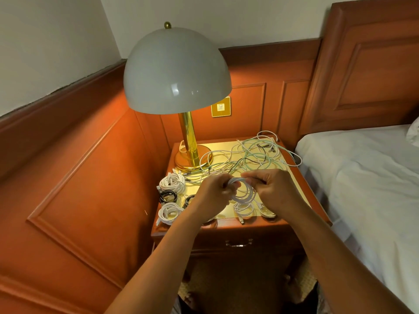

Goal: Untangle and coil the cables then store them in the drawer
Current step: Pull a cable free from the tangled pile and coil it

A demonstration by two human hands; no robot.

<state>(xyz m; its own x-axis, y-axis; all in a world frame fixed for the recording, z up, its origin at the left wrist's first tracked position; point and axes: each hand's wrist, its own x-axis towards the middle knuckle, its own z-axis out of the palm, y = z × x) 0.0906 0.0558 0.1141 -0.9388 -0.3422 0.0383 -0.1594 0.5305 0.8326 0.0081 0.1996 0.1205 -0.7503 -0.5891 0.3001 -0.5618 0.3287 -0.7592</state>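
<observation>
Both hands hold one white cable coil point(243, 191) just above the nightstand top point(217, 147). My left hand point(215, 193) grips its left side and my right hand point(275, 189) pinches its upper right. Behind them spreads a tangle of white, pale green and black cables point(251, 155). Finished coils lie on the left: a white coil point(172, 182), a black coil point(167, 196) and another white coil point(169, 213). More white coils point(243, 209) sit under my hands near the front edge. The drawer point(238, 243) below is closed, its metal handle showing.
A brass lamp point(188, 141) with a white dome shade stands at the back left of the nightstand. Wood panelling runs along the left and back. A bed with a white sheet point(367, 177) adjoins on the right. A gold wall socket point(221, 106) sits behind the lamp.
</observation>
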